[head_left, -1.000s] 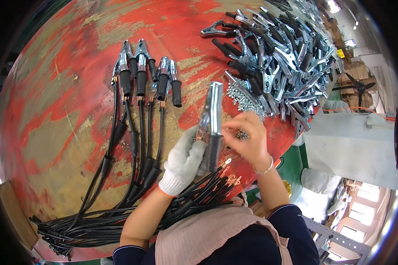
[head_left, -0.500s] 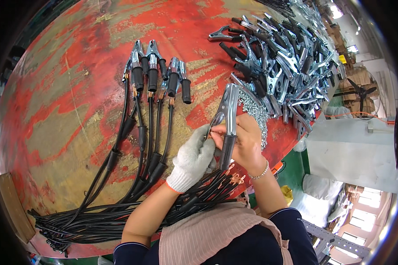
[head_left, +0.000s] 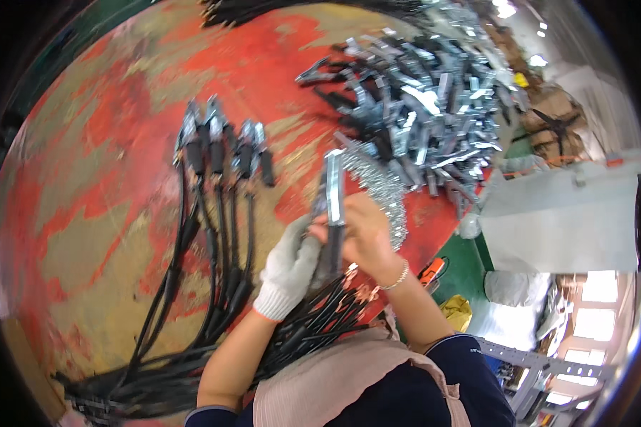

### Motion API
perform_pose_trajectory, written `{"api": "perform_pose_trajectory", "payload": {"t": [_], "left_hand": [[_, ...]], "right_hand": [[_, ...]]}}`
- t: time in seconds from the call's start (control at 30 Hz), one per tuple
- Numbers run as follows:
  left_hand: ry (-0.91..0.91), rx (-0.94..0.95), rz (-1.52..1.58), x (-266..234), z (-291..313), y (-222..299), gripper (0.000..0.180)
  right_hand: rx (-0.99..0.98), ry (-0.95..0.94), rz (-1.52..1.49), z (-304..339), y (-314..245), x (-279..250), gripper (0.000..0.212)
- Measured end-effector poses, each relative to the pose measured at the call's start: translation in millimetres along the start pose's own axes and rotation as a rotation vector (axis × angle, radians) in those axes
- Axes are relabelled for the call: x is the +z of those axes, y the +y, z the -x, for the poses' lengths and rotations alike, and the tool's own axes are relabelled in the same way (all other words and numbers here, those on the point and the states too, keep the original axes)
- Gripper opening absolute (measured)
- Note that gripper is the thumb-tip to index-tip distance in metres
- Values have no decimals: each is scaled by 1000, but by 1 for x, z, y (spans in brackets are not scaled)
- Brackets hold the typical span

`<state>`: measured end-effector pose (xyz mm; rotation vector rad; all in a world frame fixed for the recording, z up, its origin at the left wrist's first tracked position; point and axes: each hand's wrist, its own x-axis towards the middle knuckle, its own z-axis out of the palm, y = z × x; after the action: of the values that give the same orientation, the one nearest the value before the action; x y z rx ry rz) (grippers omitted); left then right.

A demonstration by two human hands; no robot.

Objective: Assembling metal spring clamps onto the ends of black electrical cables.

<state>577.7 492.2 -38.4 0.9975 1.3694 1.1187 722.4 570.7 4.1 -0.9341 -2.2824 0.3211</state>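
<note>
My left hand (head_left: 286,269), in a white knitted glove, is closed around the lower part of a metal spring clamp (head_left: 334,191) with black handle sleeves. The clamp stands nearly upright in front of me. My bare right hand (head_left: 367,231), with a beaded bracelet at the wrist, grips it from the right; its fingertips meet the glove behind the black sleeve. What lies between the fingertips is hidden and blurred. Just below the hands, black cables (head_left: 324,313) with bare copper ends (head_left: 363,292) lie near my apron.
Several clamps joined to black cables (head_left: 214,142) lie left of my hands on the red, worn table (head_left: 85,220). A large heap of loose clamps (head_left: 420,107) covers the back right, beside a pile of small shiny metal parts (head_left: 384,188). More black cables (head_left: 285,11) lie along the far edge.
The whole view has shifted and blurred, so the table's contents sit further left and the far cables show more. Both hands keep their hold on the clamp, with little change between them.
</note>
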Motion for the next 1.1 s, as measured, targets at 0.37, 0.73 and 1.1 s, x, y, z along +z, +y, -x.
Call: {"api": "perform_pose_trajectory", "payload": {"t": [0.37, 0.73, 1.1], "left_hand": [[-3, 32, 338, 11, -12, -16, 25], [-38, -50, 389, 6, -2, 8, 22], [-42, 5, 363, 10, 3, 8, 23]], "right_hand": [[-9, 92, -36, 11, 7, 4, 26], [-15, 75, -64, 13, 5, 14, 27], [39, 9, -51, 17, 3, 5, 28]]}}
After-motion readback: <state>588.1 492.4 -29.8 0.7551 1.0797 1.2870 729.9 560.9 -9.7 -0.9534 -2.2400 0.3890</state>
